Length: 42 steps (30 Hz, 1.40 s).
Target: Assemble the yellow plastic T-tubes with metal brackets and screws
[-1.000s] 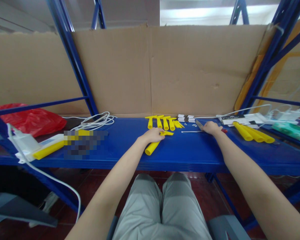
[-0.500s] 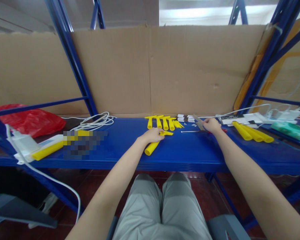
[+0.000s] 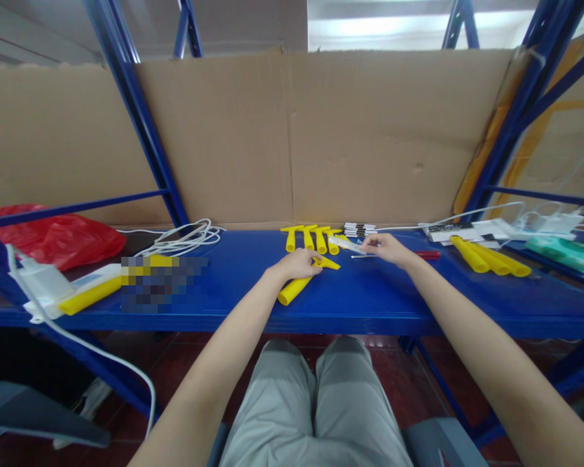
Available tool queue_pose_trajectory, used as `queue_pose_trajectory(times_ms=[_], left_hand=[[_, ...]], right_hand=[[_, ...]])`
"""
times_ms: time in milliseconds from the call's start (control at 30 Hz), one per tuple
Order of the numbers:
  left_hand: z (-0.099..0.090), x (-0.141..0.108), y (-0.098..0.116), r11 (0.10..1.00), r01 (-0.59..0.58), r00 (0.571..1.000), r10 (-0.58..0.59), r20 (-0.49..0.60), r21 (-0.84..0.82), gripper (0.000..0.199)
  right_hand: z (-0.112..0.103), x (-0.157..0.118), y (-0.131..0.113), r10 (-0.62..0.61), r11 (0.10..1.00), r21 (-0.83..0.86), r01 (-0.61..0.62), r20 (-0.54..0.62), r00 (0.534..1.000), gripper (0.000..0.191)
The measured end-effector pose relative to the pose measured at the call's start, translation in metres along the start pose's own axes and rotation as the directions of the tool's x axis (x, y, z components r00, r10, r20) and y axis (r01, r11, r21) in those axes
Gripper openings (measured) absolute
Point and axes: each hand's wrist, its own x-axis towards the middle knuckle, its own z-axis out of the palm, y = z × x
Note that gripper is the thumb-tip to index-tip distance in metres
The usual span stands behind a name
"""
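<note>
My left hand (image 3: 302, 264) is closed round a yellow T-shaped plastic handle (image 3: 293, 291), whose tube end points toward the front edge of the blue tabletop. Its crosspiece sticks out past my fingers. My right hand (image 3: 385, 247) pinches a thin, flat, shiny strip (image 3: 346, 244) that points left over the table; its exact kind is unclear. Under and beside that hand lies a screwdriver with a red handle (image 3: 427, 255). Behind my left hand stands a row of similar yellow T-shaped handles (image 3: 309, 241), with small yellow pieces partly hidden by the strip.
A stack of black-and-white pieces (image 3: 360, 229) lies by the cardboard wall (image 3: 370, 136). Several yellow tubes (image 3: 486, 258) are at the right. On the left are a coiled white cable (image 3: 189, 237), a red plastic bag (image 3: 63, 235) and another yellow tube (image 3: 90, 296).
My right hand has moved left with the flat strip, bringing it nearer the handle in my left hand and uncovering the screwdriver's red handle. My left hand has turned its handle slightly.
</note>
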Motion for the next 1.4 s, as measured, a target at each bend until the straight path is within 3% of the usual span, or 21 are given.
queue_pose_trajectory(times_ms=[200, 467, 767, 1067, 1200, 1400], left_hand=[[-0.001, 0.0, 0.003, 1.0, 0.003, 1.0, -0.003, 0.024, 0.006, 0.044], [-0.001, -0.001, 0.002, 0.998, -0.012, 0.999, 0.015, 0.044, -0.068, 0.048], [0.001, -0.001, 0.001, 0.985, 0.028, 0.998, -0.019, 0.054, -0.171, 0.054], [0.0, -0.002, 0.005, 0.982, 0.021, 0.999, -0.012, 0.047, -0.187, 0.04], [0.001, -0.001, 0.004, 0.981, -0.002, 0.999, 0.011, 0.045, -0.195, 0.041], [0.004, 0.0, 0.001, 0.974, -0.027, 0.999, 0.033, 0.022, -0.223, 0.045]], right_hand=[[0.007, -0.003, -0.004, 0.019, 1.0, -0.003, -0.019, 0.075, 0.997, 0.017], [0.012, -0.002, -0.005, 0.034, 0.994, 0.104, -0.042, 0.08, 0.996, 0.016], [0.012, -0.007, -0.012, 0.07, 0.994, 0.075, -0.077, 0.099, 0.993, 0.012], [0.013, -0.008, -0.018, 0.133, 0.989, 0.046, -0.14, 0.132, 0.982, 0.013], [0.012, -0.012, -0.021, 0.188, 0.977, 0.051, -0.206, 0.242, 0.952, 0.019], [0.014, -0.016, -0.03, 0.162, 0.955, 0.16, -0.25, 0.422, 0.892, 0.022]])
